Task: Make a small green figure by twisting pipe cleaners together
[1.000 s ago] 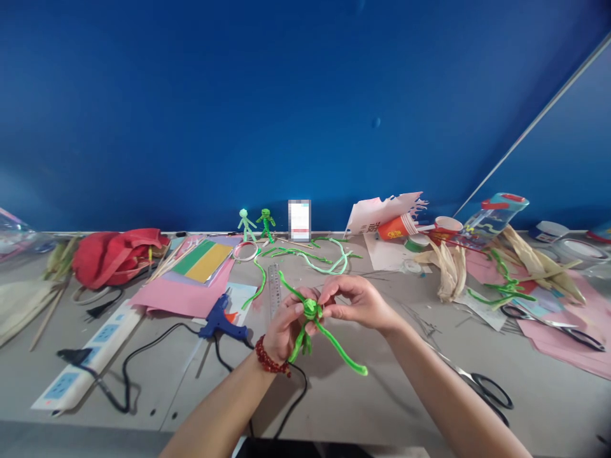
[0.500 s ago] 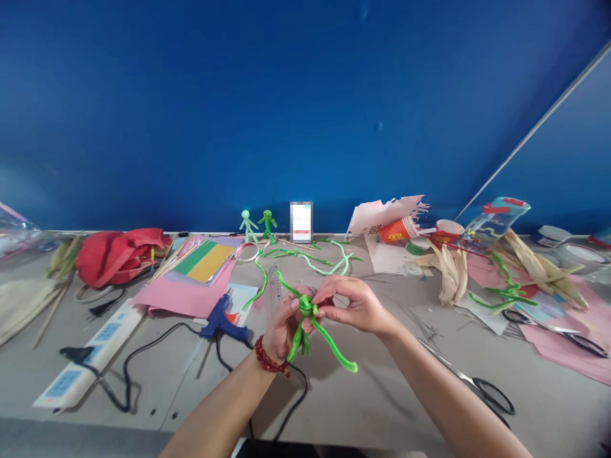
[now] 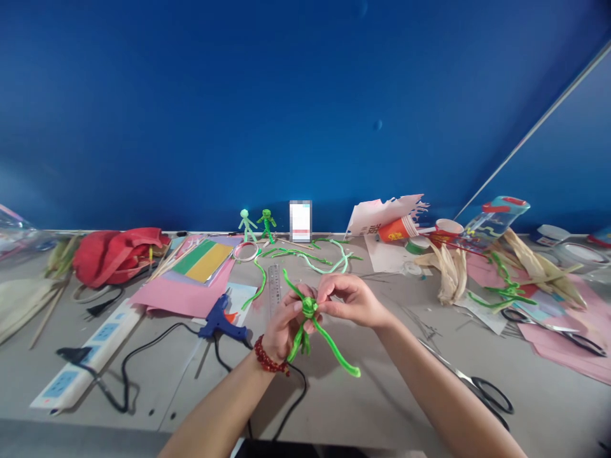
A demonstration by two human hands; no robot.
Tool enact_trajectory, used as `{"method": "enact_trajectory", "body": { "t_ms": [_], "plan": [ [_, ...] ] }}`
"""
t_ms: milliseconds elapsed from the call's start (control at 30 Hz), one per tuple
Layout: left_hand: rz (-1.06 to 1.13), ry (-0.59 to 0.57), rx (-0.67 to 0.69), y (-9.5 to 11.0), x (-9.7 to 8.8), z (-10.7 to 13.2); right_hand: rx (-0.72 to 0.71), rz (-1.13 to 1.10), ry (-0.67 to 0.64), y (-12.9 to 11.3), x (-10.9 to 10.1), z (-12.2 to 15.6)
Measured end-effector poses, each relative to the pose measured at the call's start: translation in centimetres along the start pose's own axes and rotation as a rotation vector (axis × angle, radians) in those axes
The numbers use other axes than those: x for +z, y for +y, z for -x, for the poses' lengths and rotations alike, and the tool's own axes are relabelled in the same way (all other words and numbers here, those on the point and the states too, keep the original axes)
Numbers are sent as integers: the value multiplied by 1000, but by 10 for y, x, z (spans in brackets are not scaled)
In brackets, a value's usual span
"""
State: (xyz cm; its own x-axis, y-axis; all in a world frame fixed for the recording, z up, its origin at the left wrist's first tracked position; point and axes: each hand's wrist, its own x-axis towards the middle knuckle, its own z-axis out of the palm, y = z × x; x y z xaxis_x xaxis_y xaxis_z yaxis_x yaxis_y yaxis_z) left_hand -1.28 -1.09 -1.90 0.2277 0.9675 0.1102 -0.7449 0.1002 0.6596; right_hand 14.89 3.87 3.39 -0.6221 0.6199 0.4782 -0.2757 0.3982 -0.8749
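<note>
Above the middle of the table is a bright green pipe-cleaner figure (image 3: 309, 308) with a wound, ball-like head and long loose ends. One end points up-left and another hangs down to the right; shorter bent ends poke out below. My left hand (image 3: 282, 326), with a red bead bracelet at the wrist, is closed around the figure from the left. From the right, my right hand (image 3: 352, 303) pinches at the side of the wound ball with thumb and forefinger. Exactly what lies between those fingertips is partly hidden.
A blue glue gun (image 3: 222, 321) and a power strip (image 3: 88, 356) lie left, with black cables. Scissors (image 3: 477, 385) rest at the right. Behind are a ruler (image 3: 275, 286), loose pipe cleaners (image 3: 334, 257), two small figures (image 3: 266, 222), a phone (image 3: 300, 221) and paper cups (image 3: 398, 229).
The wound ball has shifted slightly right and turned a little in my left hand. My right fingers have drawn slightly back from over the ball to its right side.
</note>
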Motion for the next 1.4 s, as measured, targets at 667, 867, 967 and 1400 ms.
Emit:
{"method": "enact_trajectory", "body": {
  "t_ms": [667,867,967,1400],
  "plan": [
    [-61,59,8,-5,-2,-1,377,-147,15,-13,3,-1],
    [-59,90,23,-3,5,-1,410,-120,26,-20,2,1],
    [-38,82,29,-2,6,-1,402,-153,26,-18,2,1],
    [-66,125,20,3,8,-1,394,-220,62,-8,2,0]
  ]
}}
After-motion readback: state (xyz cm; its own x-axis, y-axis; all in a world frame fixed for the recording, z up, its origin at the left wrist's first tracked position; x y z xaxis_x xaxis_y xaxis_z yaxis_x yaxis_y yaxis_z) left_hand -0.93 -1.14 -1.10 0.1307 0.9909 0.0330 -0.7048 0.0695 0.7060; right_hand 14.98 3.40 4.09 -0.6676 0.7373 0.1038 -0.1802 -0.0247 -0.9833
